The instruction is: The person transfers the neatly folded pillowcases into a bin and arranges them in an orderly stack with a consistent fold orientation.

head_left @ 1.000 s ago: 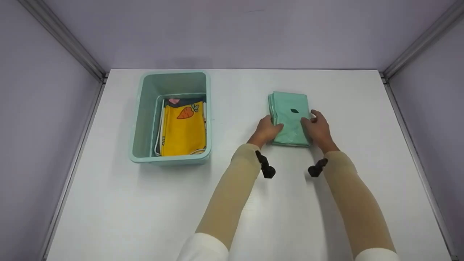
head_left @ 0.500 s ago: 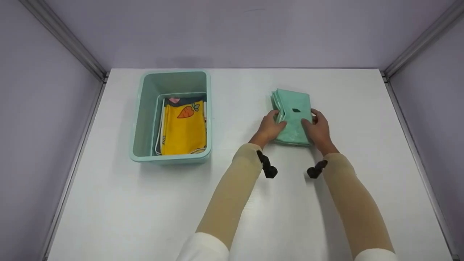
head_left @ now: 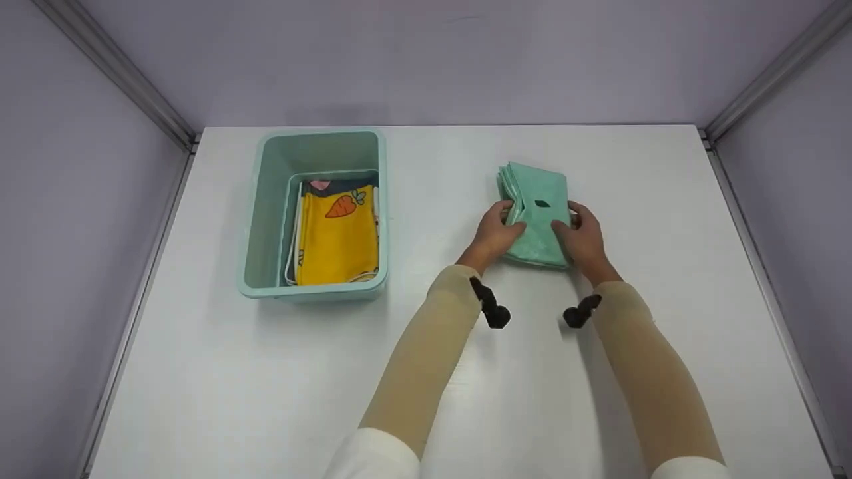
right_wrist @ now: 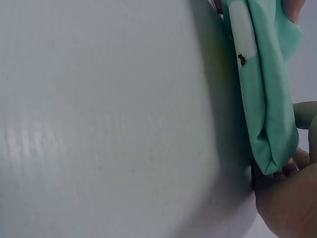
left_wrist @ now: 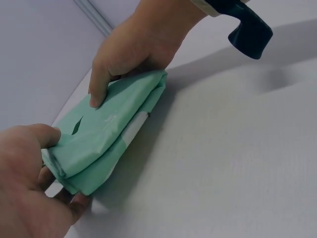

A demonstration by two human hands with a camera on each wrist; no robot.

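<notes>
A folded mint-green cloth (head_left: 536,213) with a small dark leaf mark lies right of centre on the white table (head_left: 426,372). My left hand (head_left: 498,229) grips its left edge, thumb on top and fingers underneath. My right hand (head_left: 580,233) grips the right edge the same way. In the left wrist view the green cloth (left_wrist: 106,136) is raised off the table at my left hand (left_wrist: 29,198), with the right hand (left_wrist: 133,49) at its far end. The right wrist view shows the cloth's folded layers (right_wrist: 262,84) edge-on, with my right hand (right_wrist: 290,193) pinching them.
A mint-green plastic bin (head_left: 269,219) stands at the left of the table, holding a folded yellow cloth with a carrot print (head_left: 338,233). Lilac walls with metal corner rails close in the table on three sides.
Both hands have closed round the green cloth's sides and lifted its near-left part a little off the table; the folded layers now fan slightly at the left edge.
</notes>
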